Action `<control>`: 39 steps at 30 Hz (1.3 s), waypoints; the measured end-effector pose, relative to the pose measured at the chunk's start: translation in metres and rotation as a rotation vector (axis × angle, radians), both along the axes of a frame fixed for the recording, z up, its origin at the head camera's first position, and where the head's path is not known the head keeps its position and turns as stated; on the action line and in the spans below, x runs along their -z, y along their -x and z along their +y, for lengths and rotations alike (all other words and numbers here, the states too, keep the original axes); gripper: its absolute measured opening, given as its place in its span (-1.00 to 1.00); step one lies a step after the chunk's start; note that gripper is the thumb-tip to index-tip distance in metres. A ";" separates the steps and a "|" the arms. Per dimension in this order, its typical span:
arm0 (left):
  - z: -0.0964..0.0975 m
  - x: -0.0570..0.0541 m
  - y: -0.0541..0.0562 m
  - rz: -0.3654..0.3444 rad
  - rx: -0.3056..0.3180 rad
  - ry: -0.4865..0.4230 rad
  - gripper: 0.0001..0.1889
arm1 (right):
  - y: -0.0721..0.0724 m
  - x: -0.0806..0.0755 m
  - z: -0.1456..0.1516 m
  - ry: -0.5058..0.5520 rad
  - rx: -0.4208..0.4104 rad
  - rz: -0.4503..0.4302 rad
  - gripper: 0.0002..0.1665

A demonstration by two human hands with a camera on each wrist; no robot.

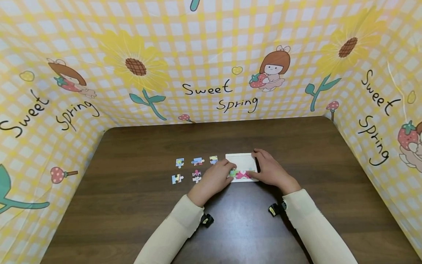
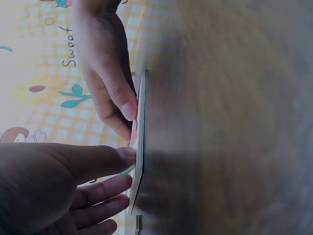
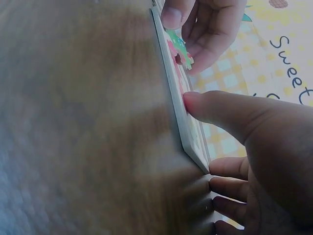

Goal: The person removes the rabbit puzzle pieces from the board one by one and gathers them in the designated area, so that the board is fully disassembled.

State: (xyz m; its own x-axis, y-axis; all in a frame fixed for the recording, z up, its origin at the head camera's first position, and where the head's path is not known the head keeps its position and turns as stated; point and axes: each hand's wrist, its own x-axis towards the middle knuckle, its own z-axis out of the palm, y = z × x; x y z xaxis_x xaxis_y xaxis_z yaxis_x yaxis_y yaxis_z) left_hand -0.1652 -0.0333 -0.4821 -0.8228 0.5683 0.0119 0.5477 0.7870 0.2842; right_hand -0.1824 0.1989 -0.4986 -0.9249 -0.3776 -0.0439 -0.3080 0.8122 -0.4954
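Note:
A white puzzle tray [image 1: 240,160] lies flat on the table in front of me. Along its near side sit pink puzzle pieces [image 1: 242,175]. My left hand [image 1: 215,175] is over the tray's near left corner, pinching a green puzzle piece [image 3: 179,46] between thumb and fingers. That piece stands tilted up from the tray in the right wrist view. At the other side, my right hand [image 1: 271,170] holds the tray, its thumb [image 3: 200,104] on a pink piece and its fingers along the right edge.
Loose puzzle pieces lie left of the tray in two rows, among them a blue one [image 1: 197,161], a yellow and blue one [image 1: 177,179] and a pink and white one [image 1: 196,176]. A checked cloth [image 1: 204,55] walls the brown table [image 1: 138,212] at the back and sides.

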 end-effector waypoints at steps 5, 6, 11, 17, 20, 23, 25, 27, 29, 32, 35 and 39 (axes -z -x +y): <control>0.000 0.000 0.001 0.004 0.001 0.023 -0.60 | 0.000 0.001 0.000 0.003 -0.004 0.008 -0.05; 0.000 0.000 0.001 0.004 0.002 0.022 -0.60 | 0.000 0.001 0.000 0.002 -0.004 0.009 -0.04; -0.001 -0.001 0.003 0.004 0.015 0.020 -0.60 | 0.001 0.002 0.002 0.003 -0.008 0.011 -0.03; -0.003 -0.002 0.004 0.038 0.062 0.035 -0.61 | 0.001 0.000 0.002 -0.004 -0.008 0.006 -0.02; -0.004 -0.003 0.004 0.048 0.074 0.038 -0.62 | 0.001 0.000 0.002 -0.010 -0.011 0.000 -0.02; -0.006 -0.003 0.004 0.052 0.086 0.041 -0.63 | 0.002 0.001 0.001 -0.010 -0.013 -0.006 -0.03; -0.006 -0.003 0.004 0.051 0.092 0.045 -0.64 | 0.002 0.002 0.001 -0.012 -0.017 -0.005 -0.03; -0.007 -0.004 0.004 0.045 0.096 0.050 -0.63 | 0.002 0.002 0.001 -0.012 -0.016 -0.005 -0.03; -0.007 -0.004 0.004 0.037 0.099 0.054 -0.63 | 0.002 0.002 0.001 -0.012 -0.016 -0.006 -0.04; -0.007 -0.006 0.004 0.028 0.107 0.054 -0.62 | 0.001 0.001 0.001 -0.011 -0.017 -0.011 -0.03; -0.008 -0.006 0.005 0.030 0.117 0.041 -0.62 | 0.001 0.001 0.001 -0.007 -0.016 -0.018 -0.02; -0.009 -0.003 0.005 0.032 0.128 0.017 -0.65 | 0.001 0.001 0.001 -0.001 -0.015 -0.017 -0.03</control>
